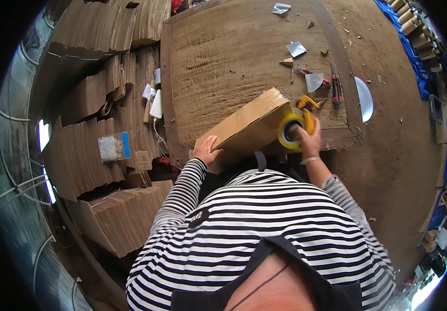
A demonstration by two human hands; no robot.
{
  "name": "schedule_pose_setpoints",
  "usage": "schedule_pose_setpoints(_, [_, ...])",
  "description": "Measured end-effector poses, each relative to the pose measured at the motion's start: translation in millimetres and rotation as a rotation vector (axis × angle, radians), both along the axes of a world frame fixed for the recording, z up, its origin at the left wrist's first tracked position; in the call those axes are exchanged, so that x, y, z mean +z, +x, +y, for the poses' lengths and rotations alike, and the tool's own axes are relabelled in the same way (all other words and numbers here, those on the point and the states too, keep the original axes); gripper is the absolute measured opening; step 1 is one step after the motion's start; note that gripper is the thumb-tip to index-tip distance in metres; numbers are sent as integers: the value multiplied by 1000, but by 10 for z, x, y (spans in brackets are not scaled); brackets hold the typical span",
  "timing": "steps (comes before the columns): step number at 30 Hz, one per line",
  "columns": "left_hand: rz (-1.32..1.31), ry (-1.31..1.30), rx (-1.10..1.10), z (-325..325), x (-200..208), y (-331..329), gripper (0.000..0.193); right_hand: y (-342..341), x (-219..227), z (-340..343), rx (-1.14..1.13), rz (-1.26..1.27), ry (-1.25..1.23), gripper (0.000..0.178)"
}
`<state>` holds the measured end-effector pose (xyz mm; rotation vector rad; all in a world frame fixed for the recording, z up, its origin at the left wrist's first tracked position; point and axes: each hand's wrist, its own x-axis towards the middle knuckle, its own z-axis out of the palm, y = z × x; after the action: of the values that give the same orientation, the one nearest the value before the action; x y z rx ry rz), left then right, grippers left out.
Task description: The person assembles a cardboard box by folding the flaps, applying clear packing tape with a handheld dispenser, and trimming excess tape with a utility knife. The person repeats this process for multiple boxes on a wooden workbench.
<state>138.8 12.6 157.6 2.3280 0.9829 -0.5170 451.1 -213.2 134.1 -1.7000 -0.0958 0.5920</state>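
A long, narrow cardboard box (249,122) stands at a slant on the near edge of the wooden table. At its left end lies my left hand (207,151), fingers spread against the cardboard, steadying nothing else. My right hand (310,139) is closed round a yellow tape dispenser (309,120), held just past the box's right end. A roll of clear yellowish tape (290,131) sits on the dispenser, slightly smeared by motion. Whether the tape touches the box I cannot tell.
Beyond the box, the wooden table (223,57) carries a red-and-black utility knife (336,84), pliers-like red-handled tool (325,83) and plastic scraps (296,48). Stacks of flattened cardboard (78,150) crowd the left. A white power strip (156,104) hangs by the table's left edge.
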Motion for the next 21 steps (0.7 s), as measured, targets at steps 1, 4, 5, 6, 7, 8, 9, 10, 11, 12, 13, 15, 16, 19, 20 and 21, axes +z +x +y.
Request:
schedule_pose_setpoints(1, [-32,-8,57,-6,-77,-37,74,25,-198,206,-3,-86,65,78])
schedule_pose_setpoints(4, [-136,25,364,-166,-299,-266,75,112,69,1148,183,-46,294,78])
schedule_pose_setpoints(5, [-149,36,522,-249,-300,-215,75,137,275,1396,253,-13,270,77])
schedule_pose_setpoints(6, [-158,64,689,-298,-262,-162,75,148,469,1635,332,27,260,76])
schedule_pose_setpoints(7, [-148,-3,882,-358,-51,81,74,204,616,1757,349,-170,300,75])
schedule_pose_setpoints(8, [-117,-14,1001,-365,-33,127,75,182,755,1817,374,-359,336,75])
schedule_pose_setpoints(9, [-110,-21,1077,-348,-86,171,74,173,867,1804,392,-240,436,73])
schedule_pose_setpoints(10, [-105,-26,1158,-313,-176,213,74,187,902,1742,411,-249,466,73])
schedule_pose_setpoints(11, [-296,-219,1304,-228,-532,134,74,176,920,1640,443,-249,500,73])
schedule_pose_setpoints(12, [-489,-419,1435,-167,-904,83,74,183,905,1491,470,-248,526,73])
schedule_pose_setpoints(13, [-549,-540,1480,-209,-833,455,73,263,846,1251,437,-228,448,72])
schedule_pose_setpoints(15, [-505,-733,1552,-351,-101,1230,72,380,732,708,341,-198,279,71])
schedule_pose_setpoints(16, [-404,-810,1587,-382,167,1454,72,419,660,452,290,-190,185,72])
schedule_pose_setpoints(19, [-402,-561,895,-368,111,1367,57,462,480,-243,116,-150,-4,71])
schedule_pose_setpoints(20, [-465,-277,531,-246,-63,1290,51,482,442,-455,49,-82,25,71])
schedule_pose_setpoints(21, [-592,19,327,-159,478,1574,47,505,345,-695,-11,-143,-13,71])
